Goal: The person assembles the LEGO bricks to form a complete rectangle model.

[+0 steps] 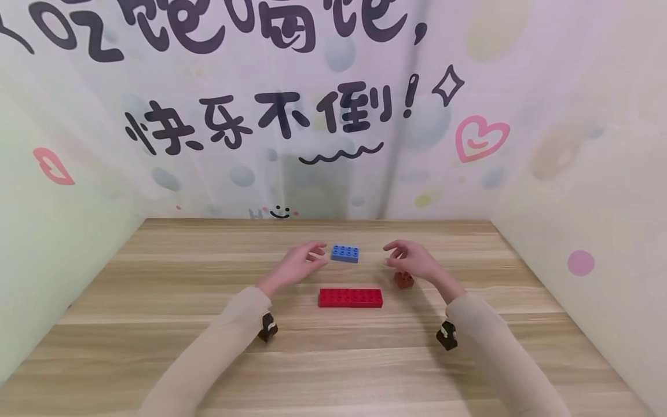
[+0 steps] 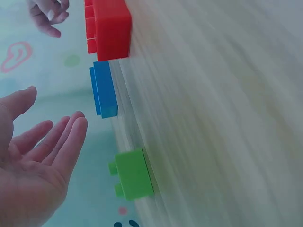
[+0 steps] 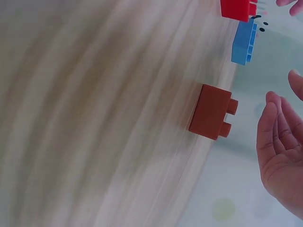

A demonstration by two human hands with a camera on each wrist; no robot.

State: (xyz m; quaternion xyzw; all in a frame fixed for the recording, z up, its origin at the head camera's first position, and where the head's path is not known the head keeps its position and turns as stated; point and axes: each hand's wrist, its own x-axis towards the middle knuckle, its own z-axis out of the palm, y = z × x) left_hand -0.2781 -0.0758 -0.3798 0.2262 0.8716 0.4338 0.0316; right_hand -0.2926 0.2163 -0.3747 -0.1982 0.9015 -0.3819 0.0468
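My left hand (image 1: 299,263) hovers left of a blue toy building brick (image 1: 345,253), fingers loosely bent and apart from it. A green brick (image 2: 135,175) shows in the left wrist view near that hand (image 2: 35,170); in the head view it is hidden. My right hand (image 1: 414,259) hangs above a brown brick (image 1: 403,280), partly covering it in the head view and holding nothing. The right wrist view shows the brown brick (image 3: 211,112) standing studs up beside the hand (image 3: 284,151). Red bricks (image 1: 350,298), with a faint seam midway, lie nearer than the blue one.
The wood-grain table (image 1: 333,365) ends at a printed white curtain (image 1: 333,185) at the back. Pale walls stand along its left and right sides. A black wrist camera (image 1: 268,327) sits under the left sleeve, and another camera (image 1: 447,336) under the right.
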